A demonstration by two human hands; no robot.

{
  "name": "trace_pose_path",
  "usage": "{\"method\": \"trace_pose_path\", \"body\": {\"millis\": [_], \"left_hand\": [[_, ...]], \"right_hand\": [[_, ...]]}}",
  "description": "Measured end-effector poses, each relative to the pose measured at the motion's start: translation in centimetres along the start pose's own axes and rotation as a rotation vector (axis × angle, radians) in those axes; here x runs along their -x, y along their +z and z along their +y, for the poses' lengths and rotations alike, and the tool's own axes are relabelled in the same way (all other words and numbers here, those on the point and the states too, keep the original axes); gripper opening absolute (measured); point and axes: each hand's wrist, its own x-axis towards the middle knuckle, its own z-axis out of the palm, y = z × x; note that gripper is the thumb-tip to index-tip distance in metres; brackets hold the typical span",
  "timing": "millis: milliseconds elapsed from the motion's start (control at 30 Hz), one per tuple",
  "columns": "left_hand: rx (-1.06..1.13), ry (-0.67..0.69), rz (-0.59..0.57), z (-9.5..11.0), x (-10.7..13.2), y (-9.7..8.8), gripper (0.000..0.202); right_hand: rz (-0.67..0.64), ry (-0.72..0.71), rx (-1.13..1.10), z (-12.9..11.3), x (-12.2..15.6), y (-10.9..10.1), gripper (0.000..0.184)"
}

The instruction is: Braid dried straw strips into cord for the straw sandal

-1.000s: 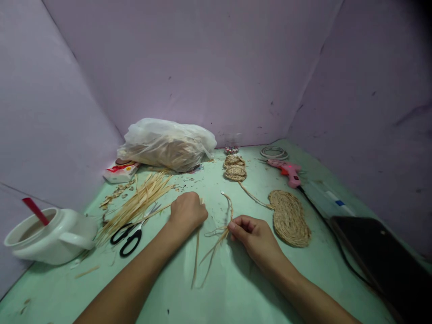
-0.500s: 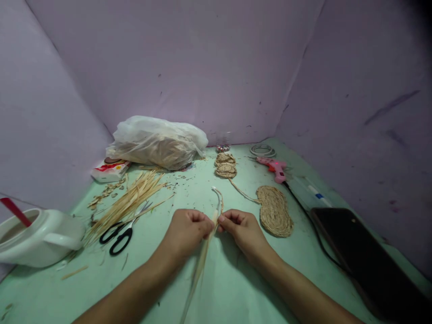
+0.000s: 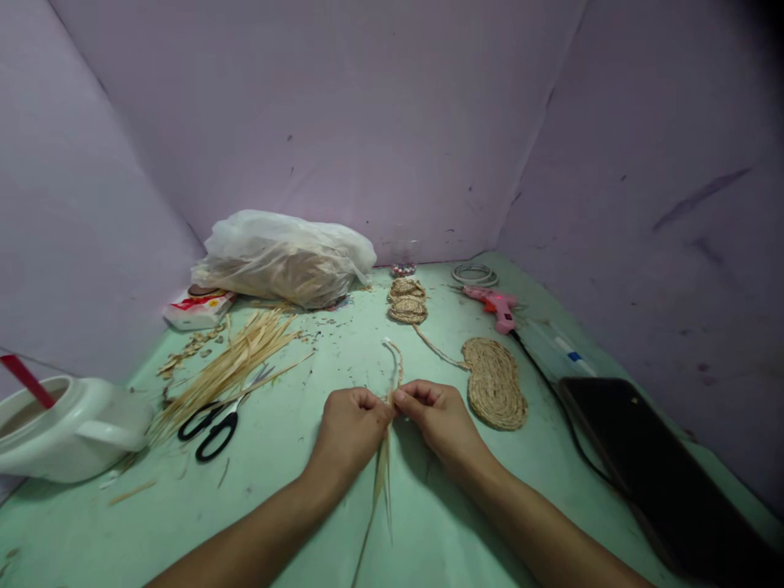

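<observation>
Left hand [image 3: 355, 426]: pinching the loose strands [image 3: 382, 474] right where they meet the cord, probably so they don't splay
Right hand [image 3: 436, 420]: fingertips nipping the twisted cord [image 3: 400, 363] just beside, looks like it's for tension
Cord: middle of the table [image 3: 294, 506], far end lying free
Straw pile [image 3: 245, 351], scissors [image 3: 217, 437]: off left, handy but out of the way I guess

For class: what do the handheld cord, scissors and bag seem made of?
Cord: probably dried plant fibre, matte, with pale strands splaying below. Scissors: handles likely smooth black plastic; blades greyish, presumably metal. Bag: apparently thin plastic film, translucent and crinkled.
</observation>
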Motion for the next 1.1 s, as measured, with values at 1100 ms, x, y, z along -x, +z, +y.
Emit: {"method": "trace_pose_path", "body": {"millis": [1100], "left_hand": [[-0.755, 0.558, -0.084, 1.7, 1.7, -0.8, 0.030]], "right_hand": [[0.071, 0.011, -0.239, 0.9, -0.4, 0.3, 0.013]]}}
